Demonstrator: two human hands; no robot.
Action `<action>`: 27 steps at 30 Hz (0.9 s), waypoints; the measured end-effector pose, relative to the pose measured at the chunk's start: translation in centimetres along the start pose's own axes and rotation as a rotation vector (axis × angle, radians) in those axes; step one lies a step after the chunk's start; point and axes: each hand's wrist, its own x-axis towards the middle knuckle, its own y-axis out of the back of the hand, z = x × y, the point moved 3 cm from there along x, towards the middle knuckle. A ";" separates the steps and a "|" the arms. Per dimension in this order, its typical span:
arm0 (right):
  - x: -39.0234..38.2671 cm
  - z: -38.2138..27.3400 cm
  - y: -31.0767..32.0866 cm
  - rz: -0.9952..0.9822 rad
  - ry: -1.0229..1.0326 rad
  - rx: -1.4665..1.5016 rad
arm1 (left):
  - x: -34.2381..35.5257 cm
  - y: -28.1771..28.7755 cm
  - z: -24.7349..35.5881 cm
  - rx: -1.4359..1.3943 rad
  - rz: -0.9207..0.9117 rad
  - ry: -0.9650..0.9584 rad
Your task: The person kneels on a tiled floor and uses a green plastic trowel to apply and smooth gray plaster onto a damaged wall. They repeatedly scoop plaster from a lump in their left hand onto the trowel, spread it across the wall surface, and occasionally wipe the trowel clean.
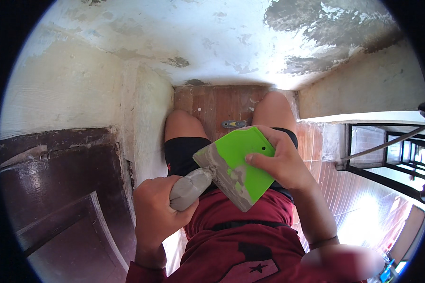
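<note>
My right hand (pixel 281 158) grips a flat green plastic spreader (pixel 250 151) by its far right edge, with the thumb on top. Grey paste (pixel 229 181) is smeared along the spreader's left and lower side. In my left hand (pixel 158 207), fingers wrapped around it, is a grey squeeze tube (pixel 191 189). Its narrow end points up and right and meets the paste on the spreader's left part. Both things are above my lap.
A small grey and yellow tool (pixel 233 124) lies on the brown floor (pixel 215 101) between my knees. Ahead stands a wall (pixel 212 52) with peeling, stained paint. A dark wooden door (pixel 66 188) is at the left, and a dark frame (pixel 382 179) at the right.
</note>
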 end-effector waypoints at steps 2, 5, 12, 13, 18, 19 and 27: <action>-0.1 0.2 0.2 -0.018 -0.013 0.029 | 0.0 0.1 -0.1 0.017 0.013 -0.009; -0.5 0.6 0.6 -0.033 -0.060 0.148 | -0.1 0.2 -0.5 0.011 0.016 0.038; -1.1 1.1 1.3 -0.067 -0.158 0.470 | 0.3 0.9 -1.3 -0.299 0.030 0.222; -1.2 1.2 1.3 -0.059 -0.178 0.510 | 0.3 0.6 -1.5 -0.366 0.054 0.276; -1.6 0.6 1.1 -0.031 -0.100 0.632 | 0.1 -2.1 -4.8 -0.742 0.336 0.226; -1.5 -0.2 1.1 -0.021 -0.073 0.637 | -0.1 -3.5 -6.0 -0.893 0.374 0.304; -0.9 -18.3 -2.9 0.268 0.591 0.368 | 6.3 -18.9 -11.1 -2.707 -0.515 -0.189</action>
